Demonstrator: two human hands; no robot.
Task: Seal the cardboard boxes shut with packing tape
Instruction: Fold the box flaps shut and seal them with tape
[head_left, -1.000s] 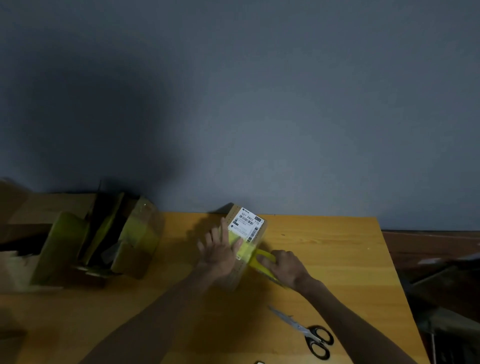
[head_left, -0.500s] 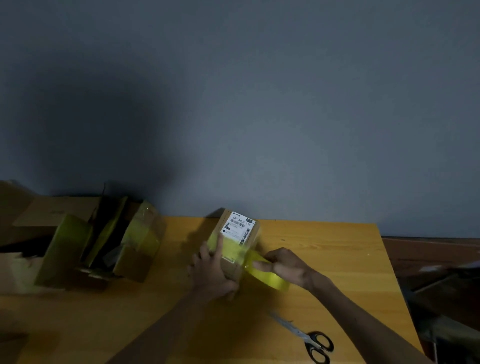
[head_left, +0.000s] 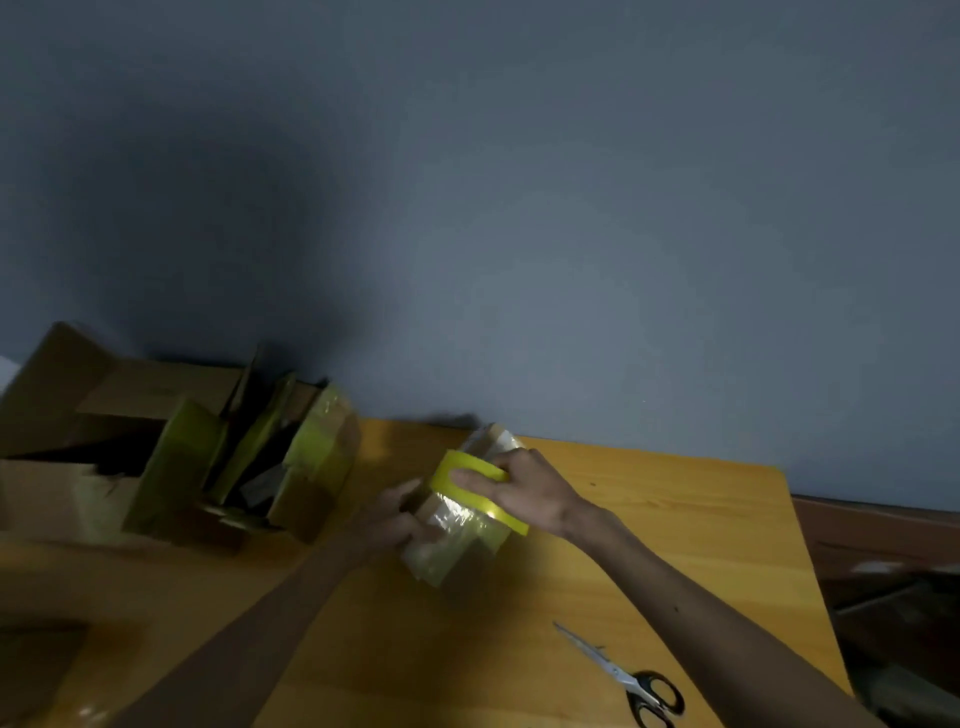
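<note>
A small cardboard box (head_left: 452, 540), partly wrapped in shiny tape, is held tilted above the wooden table (head_left: 649, 545). My left hand (head_left: 400, 519) grips its left side. My right hand (head_left: 524, 488) reaches over the box's far end and holds a yellow tape roll (head_left: 457, 470), fingers through its core. A yellow strip of tape runs from the roll along the box's right side. The box's label is out of sight.
Several cardboard boxes with yellow tape (head_left: 311, 467) stand in and beside a large open carton (head_left: 62, 467) at the table's left. Black-handled scissors (head_left: 628, 680) lie near the front right. The table's right edge drops to a dark floor.
The box has been turned so the label no longer shows. My right hand has carried the tape roll up and over the box's far end, drawing tape along its side.
</note>
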